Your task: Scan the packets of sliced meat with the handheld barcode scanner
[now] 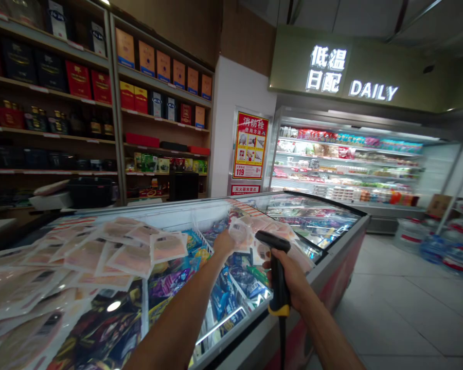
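Note:
My right hand (287, 275) is wrapped round the grip of a black and yellow barcode scanner (279, 285), with its cable hanging down. The scanner's head points left, over flat clear packets. My left hand (224, 243) reaches across the freezer's glass top, its fingers closed at the edge of a clear plastic packet (239, 232); the fingertips are partly hidden. More flat packets with pale pinkish contents (281, 228) lie just beyond the scanner. On the left, a wide spread of similar labelled packets (127, 254) overlaps on the glass.
Bagged frozen goods (170, 285) show through the chest freezer's glass. Its grey rim (337, 239) runs along my right. Shelves of boxes (164, 67) stand back left, with a lit chiller (347, 159) behind. Bottled water packs (457, 252) stand on the tiled floor (405, 303).

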`<state>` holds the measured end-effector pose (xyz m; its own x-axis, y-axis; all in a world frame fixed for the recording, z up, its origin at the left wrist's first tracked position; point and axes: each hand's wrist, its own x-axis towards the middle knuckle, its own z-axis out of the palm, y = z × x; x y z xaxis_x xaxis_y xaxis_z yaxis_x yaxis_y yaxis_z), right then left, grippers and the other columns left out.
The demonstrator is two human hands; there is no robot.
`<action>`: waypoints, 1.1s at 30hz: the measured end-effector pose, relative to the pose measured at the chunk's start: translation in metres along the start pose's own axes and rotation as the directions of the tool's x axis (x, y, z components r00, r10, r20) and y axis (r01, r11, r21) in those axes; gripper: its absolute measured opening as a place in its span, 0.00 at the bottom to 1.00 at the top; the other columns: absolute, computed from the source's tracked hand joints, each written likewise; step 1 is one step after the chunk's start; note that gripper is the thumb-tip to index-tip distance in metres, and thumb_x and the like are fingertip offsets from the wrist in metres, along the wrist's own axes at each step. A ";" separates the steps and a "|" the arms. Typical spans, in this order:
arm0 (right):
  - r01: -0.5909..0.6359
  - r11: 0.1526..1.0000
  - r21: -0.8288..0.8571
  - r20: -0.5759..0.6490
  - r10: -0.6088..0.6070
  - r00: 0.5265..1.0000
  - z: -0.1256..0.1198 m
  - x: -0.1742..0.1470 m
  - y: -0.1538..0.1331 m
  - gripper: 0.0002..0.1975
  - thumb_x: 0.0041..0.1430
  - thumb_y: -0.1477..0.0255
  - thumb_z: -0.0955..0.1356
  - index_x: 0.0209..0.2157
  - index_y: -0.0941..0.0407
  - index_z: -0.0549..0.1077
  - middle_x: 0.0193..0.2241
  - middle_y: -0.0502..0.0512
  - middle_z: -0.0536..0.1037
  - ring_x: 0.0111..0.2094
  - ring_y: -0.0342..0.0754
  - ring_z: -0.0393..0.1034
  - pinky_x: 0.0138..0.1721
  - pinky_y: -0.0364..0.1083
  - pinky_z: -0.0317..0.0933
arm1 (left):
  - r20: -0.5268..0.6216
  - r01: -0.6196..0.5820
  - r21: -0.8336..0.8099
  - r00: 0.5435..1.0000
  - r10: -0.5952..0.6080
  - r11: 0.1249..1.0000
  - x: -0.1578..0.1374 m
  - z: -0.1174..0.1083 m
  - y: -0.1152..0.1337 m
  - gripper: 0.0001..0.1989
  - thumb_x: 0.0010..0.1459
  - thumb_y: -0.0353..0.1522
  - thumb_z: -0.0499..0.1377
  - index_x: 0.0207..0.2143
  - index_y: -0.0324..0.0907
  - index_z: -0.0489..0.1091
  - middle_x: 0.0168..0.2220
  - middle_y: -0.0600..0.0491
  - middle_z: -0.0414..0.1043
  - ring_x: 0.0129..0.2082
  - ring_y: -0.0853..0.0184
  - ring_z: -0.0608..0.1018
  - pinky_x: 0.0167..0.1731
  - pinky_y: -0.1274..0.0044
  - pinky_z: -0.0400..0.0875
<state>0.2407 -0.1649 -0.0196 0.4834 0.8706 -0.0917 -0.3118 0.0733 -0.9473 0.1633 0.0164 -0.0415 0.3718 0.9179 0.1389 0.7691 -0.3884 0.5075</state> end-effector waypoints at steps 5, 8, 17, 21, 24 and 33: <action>-0.003 0.998 0.058 0.101 -0.003 0.995 0.016 -0.007 -0.003 0.13 0.45 0.63 0.64 0.28 0.58 0.64 0.17 0.49 0.69 0.13 0.38 0.60 0.12 0.38 0.55 | -0.060 -0.020 0.006 0.998 0.020 1.000 -0.006 -0.018 -0.013 0.15 0.45 0.34 0.52 0.37 0.42 0.68 0.38 0.48 0.71 0.38 0.62 0.72 0.32 0.77 0.64; 0.004 0.999 0.051 0.137 -0.011 0.990 0.026 -0.013 -0.005 0.13 0.45 0.62 0.64 0.27 0.58 0.64 0.17 0.49 0.69 0.13 0.39 0.60 0.12 0.39 0.56 | -0.095 -0.020 0.005 0.995 0.021 1.000 -0.012 -0.028 -0.023 0.14 0.44 0.34 0.53 0.35 0.44 0.68 0.35 0.50 0.72 0.36 0.64 0.73 0.30 0.78 0.64; 0.036 0.999 0.002 0.135 -0.036 0.990 0.041 -0.022 -0.003 0.14 0.44 0.62 0.64 0.27 0.58 0.64 0.16 0.49 0.70 0.12 0.39 0.60 0.12 0.39 0.56 | -0.187 0.090 0.039 0.979 -0.081 0.995 -0.026 -0.058 -0.060 0.12 0.44 0.31 0.51 0.34 0.45 0.66 0.35 0.52 0.72 0.36 0.65 0.73 0.27 0.80 0.63; 0.045 0.999 -0.012 0.113 -0.043 0.993 0.043 -0.023 -0.004 0.13 0.44 0.63 0.64 0.27 0.58 0.64 0.16 0.49 0.69 0.13 0.39 0.60 0.11 0.39 0.56 | -0.252 0.167 0.114 0.958 -0.134 0.979 -0.040 -0.085 -0.077 0.12 0.46 0.29 0.48 0.35 0.45 0.64 0.36 0.50 0.71 0.36 0.63 0.73 0.26 0.79 0.63; 0.049 0.998 -0.030 0.100 -0.046 0.994 0.043 -0.023 -0.003 0.13 0.44 0.63 0.64 0.27 0.58 0.64 0.16 0.49 0.69 0.13 0.39 0.60 0.11 0.39 0.56 | -0.314 0.206 0.177 0.939 -0.144 0.962 -0.051 -0.104 -0.087 0.14 0.48 0.28 0.44 0.37 0.44 0.62 0.35 0.49 0.71 0.36 0.62 0.73 0.27 0.76 0.63; 0.059 0.998 0.003 0.034 -0.059 0.998 0.027 -0.022 -0.006 0.11 0.44 0.64 0.65 0.26 0.58 0.64 0.16 0.48 0.69 0.12 0.39 0.60 0.11 0.39 0.56 | -0.441 0.317 0.335 0.885 -0.149 0.887 -0.068 -0.128 -0.104 0.14 0.48 0.26 0.42 0.37 0.37 0.60 0.32 0.44 0.71 0.35 0.60 0.71 0.35 0.66 0.57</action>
<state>0.2101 -0.1718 -0.0037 0.4732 0.8806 -0.0255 -0.2856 0.1259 -0.9501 -0.0083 0.0046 0.0056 -0.0151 0.9063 0.4224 0.9744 -0.0814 0.2094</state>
